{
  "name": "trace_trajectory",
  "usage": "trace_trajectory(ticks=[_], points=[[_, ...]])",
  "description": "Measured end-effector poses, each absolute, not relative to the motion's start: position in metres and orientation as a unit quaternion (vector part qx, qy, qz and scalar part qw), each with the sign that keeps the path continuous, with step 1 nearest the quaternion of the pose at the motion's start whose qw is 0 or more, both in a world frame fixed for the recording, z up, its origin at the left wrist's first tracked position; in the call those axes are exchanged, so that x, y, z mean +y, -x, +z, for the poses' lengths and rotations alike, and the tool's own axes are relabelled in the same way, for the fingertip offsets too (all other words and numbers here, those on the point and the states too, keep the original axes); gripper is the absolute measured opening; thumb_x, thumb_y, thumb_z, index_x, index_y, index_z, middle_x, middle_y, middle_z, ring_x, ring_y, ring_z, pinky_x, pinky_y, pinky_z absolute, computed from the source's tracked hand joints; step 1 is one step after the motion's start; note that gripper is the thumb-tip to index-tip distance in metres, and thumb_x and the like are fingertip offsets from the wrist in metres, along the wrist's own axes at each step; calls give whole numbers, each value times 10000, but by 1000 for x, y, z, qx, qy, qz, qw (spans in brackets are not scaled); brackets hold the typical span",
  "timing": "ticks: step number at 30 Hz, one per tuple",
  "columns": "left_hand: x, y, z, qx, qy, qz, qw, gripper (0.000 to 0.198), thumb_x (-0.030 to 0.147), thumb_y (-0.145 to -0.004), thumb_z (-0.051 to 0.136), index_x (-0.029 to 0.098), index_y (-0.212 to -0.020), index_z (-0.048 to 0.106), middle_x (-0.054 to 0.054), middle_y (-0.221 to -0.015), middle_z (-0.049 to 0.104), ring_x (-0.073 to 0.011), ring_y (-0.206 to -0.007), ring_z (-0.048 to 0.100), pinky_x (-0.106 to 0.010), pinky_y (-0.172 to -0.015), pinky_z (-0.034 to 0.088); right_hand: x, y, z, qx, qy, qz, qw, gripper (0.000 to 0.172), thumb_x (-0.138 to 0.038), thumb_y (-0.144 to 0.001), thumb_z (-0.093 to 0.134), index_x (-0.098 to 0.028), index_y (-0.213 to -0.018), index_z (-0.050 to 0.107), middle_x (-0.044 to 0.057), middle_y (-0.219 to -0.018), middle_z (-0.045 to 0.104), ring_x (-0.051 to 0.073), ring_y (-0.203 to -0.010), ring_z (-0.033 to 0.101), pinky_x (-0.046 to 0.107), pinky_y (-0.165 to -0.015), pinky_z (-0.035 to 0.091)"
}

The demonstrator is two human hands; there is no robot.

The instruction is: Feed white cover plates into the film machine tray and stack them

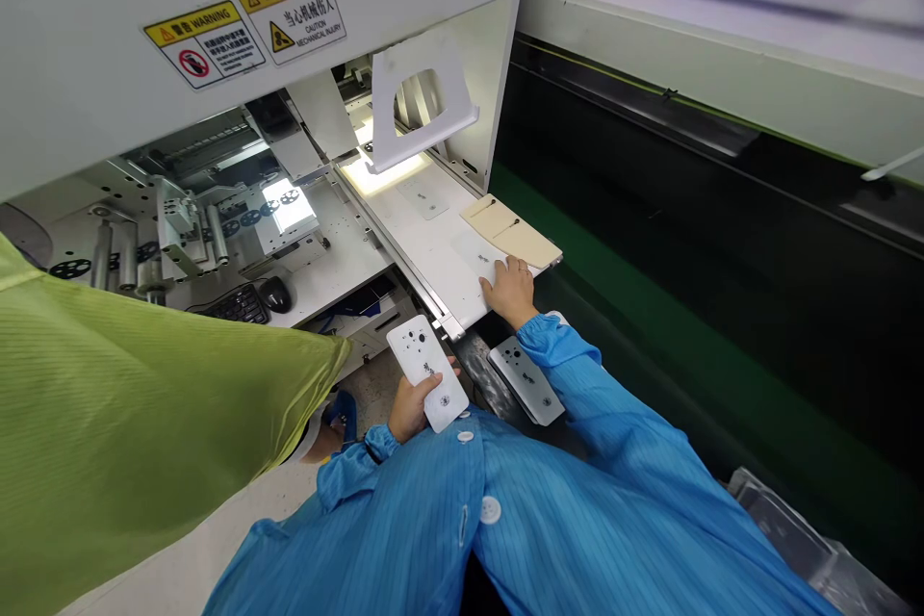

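Observation:
My left hand (410, 404) is closed around a flat white phone back cover (419, 351) with dark round camera marks, its thumb pressed on the face. My right hand (511, 293) lies palm down with fingers stretched at the near end of a white platform (440, 236). Its fingertips touch the surface beside a pale panel (473, 262) with a small dark mark. Farther in lies another pale back cover (425, 195). Below my right forearm, several greyish back covers (526, 379) appear stacked near my lap.
A cream board (509, 231) with two dark marks lines the platform's right side. A white bracket (419, 101) overhangs the lit strip inside the machine. Left are rollers, a keyboard (242, 306) and mouse (275, 295). A person's yellow-green sleeve (159, 395) fills the left. A dark conveyor (685, 241) runs right.

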State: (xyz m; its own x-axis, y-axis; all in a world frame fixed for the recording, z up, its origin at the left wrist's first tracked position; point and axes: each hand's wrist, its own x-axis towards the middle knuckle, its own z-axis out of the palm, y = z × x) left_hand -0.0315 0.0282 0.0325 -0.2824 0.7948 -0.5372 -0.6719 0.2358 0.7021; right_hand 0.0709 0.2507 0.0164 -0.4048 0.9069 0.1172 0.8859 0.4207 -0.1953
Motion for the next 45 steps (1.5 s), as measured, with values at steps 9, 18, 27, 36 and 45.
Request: trace_trajectory(ticks=[9,18,27,36,45], points=[[29,32,34,513,-55,615,597,490,287,-525,796,84,-954,674,-182,-1119,659,-371,-1108,571,-471,-916,477,254,-70,17,-844,522,70,104,436,-371,-856,461,-75,-1166,542,196,-1280,478,336,-1148,394,417,-927,334],[31,31,38,519,-61,606,600,511,310,-515,796,79,-954,671,-182,-1043,686,-376,-1117,564,-469,-918,476,257,-71,14,-851,509,69,105,430,-376,-857,459,-92,-1169,543,182,-1286,483,329,-1149,392,415,-923,334],[32,30,44,527,-60,598,601,533,328,-502,803,79,-954,672,-180,-1012,697,-374,-1093,579,-469,-910,479,257,-70,14,-845,517,75,113,431,-378,-853,463,-93,-1165,549,181,-1278,483,325,-1147,392,411,-924,330],[32,32,40,525,-61,604,597,528,313,-531,791,75,-985,667,-186,-1034,689,-369,-1094,582,-468,-908,482,258,-61,15,-841,523,80,116,426,-365,-868,436,-84,-1173,535,198,-1273,475,336,-1137,387,425,-916,316],[33,33,37,522,-68,605,597,583,315,-551,781,82,-1068,644,-179,-1054,686,-360,-1062,602,-462,-893,490,253,-63,19,-831,531,100,129,466,-375,-858,453,-72,-1206,524,207,-1323,429,340,-1173,366,438,-945,319]])
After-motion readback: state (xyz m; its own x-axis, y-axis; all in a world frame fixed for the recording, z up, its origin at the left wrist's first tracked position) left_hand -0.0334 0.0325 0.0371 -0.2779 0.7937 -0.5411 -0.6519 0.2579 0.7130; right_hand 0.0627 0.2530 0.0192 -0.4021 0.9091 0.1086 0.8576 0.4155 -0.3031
